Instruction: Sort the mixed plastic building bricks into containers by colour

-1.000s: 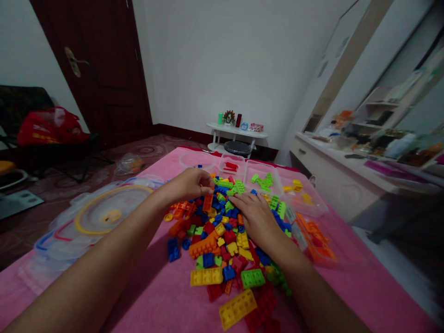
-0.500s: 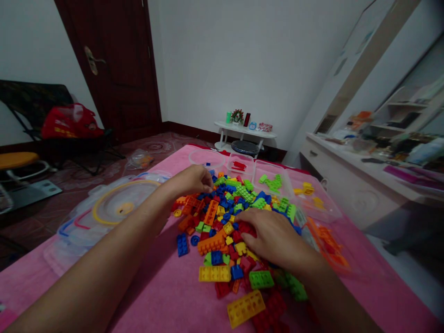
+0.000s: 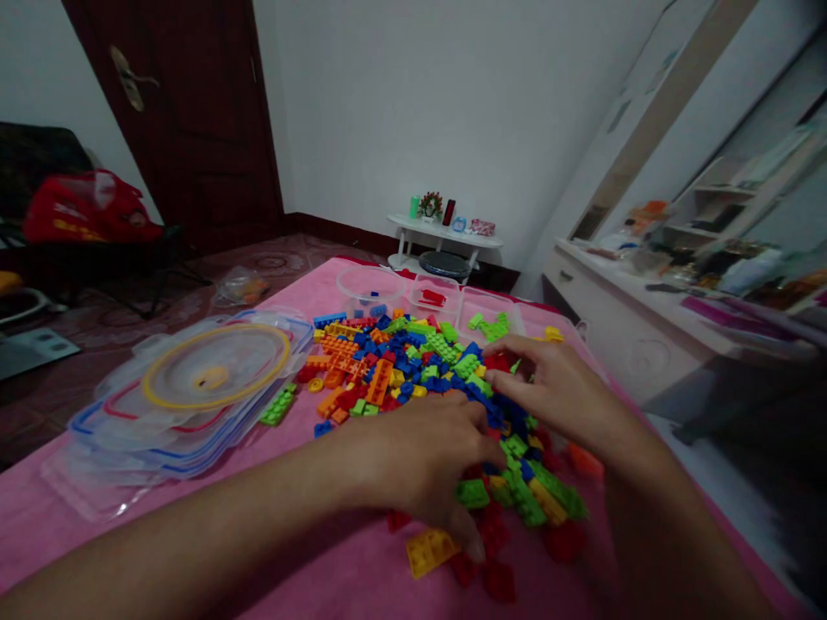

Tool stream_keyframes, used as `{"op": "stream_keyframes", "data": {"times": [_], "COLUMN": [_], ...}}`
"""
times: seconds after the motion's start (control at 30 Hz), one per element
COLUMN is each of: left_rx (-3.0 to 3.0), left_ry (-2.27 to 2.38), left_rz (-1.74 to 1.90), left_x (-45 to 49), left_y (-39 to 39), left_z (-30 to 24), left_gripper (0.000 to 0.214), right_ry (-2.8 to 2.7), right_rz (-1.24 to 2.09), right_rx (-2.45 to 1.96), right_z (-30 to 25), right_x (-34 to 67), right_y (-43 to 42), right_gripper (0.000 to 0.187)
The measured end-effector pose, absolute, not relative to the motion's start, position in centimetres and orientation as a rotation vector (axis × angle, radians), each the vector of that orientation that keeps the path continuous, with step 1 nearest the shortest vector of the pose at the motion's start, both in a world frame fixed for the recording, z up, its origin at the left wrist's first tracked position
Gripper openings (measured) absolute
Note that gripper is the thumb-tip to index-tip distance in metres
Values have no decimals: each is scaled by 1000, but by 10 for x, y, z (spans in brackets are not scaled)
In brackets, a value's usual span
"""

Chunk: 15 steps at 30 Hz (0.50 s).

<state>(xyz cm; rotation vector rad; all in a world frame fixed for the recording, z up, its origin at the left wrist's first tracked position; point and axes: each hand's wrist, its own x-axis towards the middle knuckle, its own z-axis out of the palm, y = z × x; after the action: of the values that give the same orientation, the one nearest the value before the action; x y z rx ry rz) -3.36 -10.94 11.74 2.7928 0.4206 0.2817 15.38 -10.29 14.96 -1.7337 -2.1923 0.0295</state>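
Note:
A heap of coloured plastic bricks (image 3: 401, 370) lies on the pink cloth (image 3: 310, 568). My left hand (image 3: 419, 456) rests palm down on the near part of the heap, fingers spread over red, blue and green bricks, its thumb beside a yellow brick (image 3: 430, 551). A green brick (image 3: 471, 492) shows just under its fingers. My right hand (image 3: 562, 396) lies on the right side of the heap with the fingers stretched out, the tips next to a red brick (image 3: 497, 362). Neither hand visibly grips a brick.
A stack of clear lids (image 3: 194, 387) with coloured rims lies left of the heap. Beyond the heap stand clear tubs: a round one (image 3: 371, 288), one with red bricks (image 3: 432, 297), one with green (image 3: 494, 325). A dresser (image 3: 646, 336) stands at the right.
My left hand has drawn back from the far side of the heap to its near part. My right hand has shifted right and farther away. The bricks have spread out.

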Motion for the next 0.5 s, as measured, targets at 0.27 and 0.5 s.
{"op": "stream_keyframes", "data": {"times": [0.27,0.5], "left_rx": [3201,3204], "left_ry": [285,385], "left_rz": [466,537], "left_x": [13,8], "left_y": [-149,-118], "left_z": [37,52], "left_gripper": [38,20], "right_ry": [-1934,-1911], "right_rz": [46,55], "right_rx": [-1602,-1587], "right_z": [157,146], "right_x": [172,174], "right_y": [-103,-94], "right_gripper": [29,28]}}
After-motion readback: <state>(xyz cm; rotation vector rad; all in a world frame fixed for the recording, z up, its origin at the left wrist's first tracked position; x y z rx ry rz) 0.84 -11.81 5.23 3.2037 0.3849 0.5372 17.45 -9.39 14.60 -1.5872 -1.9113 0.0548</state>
